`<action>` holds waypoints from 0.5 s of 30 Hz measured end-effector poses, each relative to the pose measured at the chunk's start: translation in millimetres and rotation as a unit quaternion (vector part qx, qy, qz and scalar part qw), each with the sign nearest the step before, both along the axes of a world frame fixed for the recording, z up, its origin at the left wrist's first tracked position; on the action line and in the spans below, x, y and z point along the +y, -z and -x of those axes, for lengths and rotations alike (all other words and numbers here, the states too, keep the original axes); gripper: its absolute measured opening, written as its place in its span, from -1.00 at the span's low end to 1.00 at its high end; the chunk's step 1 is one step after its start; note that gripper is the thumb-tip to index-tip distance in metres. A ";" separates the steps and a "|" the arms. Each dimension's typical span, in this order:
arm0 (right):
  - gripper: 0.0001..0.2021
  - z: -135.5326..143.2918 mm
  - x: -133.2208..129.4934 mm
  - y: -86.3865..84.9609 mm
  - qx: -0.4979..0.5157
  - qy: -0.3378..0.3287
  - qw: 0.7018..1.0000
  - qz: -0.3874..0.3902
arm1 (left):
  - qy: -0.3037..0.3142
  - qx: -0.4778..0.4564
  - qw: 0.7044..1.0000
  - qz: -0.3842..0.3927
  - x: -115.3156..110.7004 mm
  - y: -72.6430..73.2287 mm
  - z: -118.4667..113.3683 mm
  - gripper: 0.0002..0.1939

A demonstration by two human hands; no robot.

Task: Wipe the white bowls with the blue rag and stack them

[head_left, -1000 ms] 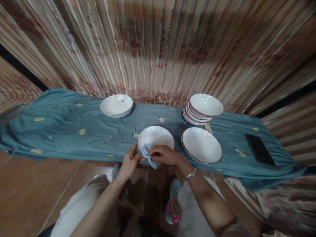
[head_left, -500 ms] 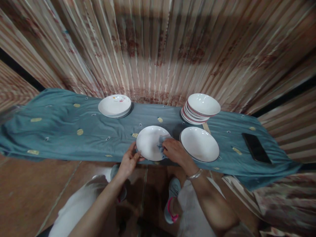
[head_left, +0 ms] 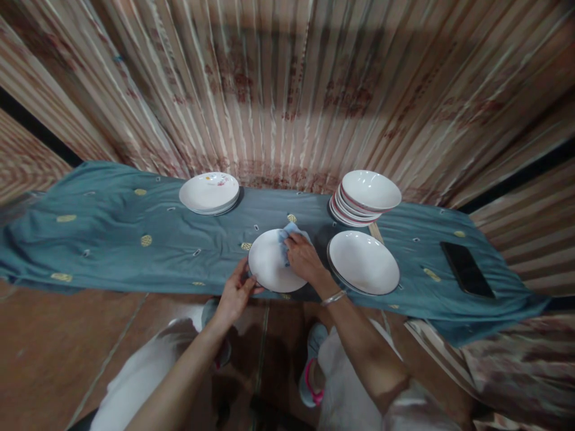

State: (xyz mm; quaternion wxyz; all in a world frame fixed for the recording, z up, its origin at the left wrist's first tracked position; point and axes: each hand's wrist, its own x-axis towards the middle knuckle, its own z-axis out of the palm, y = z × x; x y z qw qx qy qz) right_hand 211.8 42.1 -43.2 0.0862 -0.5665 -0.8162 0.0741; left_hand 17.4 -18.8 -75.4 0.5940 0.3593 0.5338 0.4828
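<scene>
A white plate (head_left: pixel 268 263) with a thin dark rim sits near the front edge of the cloth-covered table. My left hand (head_left: pixel 236 291) grips its left rim, thumb on top and fingers at the side. Closed around a light blue cloth (head_left: pixel 291 228), my right hand (head_left: pixel 302 256) presses on the plate's upper right part and hides some of its surface. Just right of that hand lie stacked white plates (head_left: pixel 363 262) with a dark rim.
A stack of white bowls (head_left: pixel 371 190) with red bands stands at the back right. Floral-patterned plates (head_left: pixel 209 193) are piled at the back left. A black phone (head_left: pixel 467 269) lies on the right of the teal tablecloth (head_left: pixel 112 239). Behind hangs a pleated curtain (head_left: pixel 269 90).
My right hand has moved up and slightly left across the plate with the cloth, from its right side to its upper right. My left hand keeps its hold on the rim.
</scene>
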 end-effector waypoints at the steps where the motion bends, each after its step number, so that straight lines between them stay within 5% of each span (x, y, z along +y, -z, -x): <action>1: -0.69 2.0 1.5 1.2 0.011 -0.002 1.000 -0.003 | -0.002 0.000 1.000 0.002 -0.1 -0.8 -0.4 -0.28; 15: -0.54 36.5 6.1 20.4 0.212 -0.095 0.971 0.055 | 0.001 -0.017 1.000 0.008 -0.5 -2.0 0.3 -0.25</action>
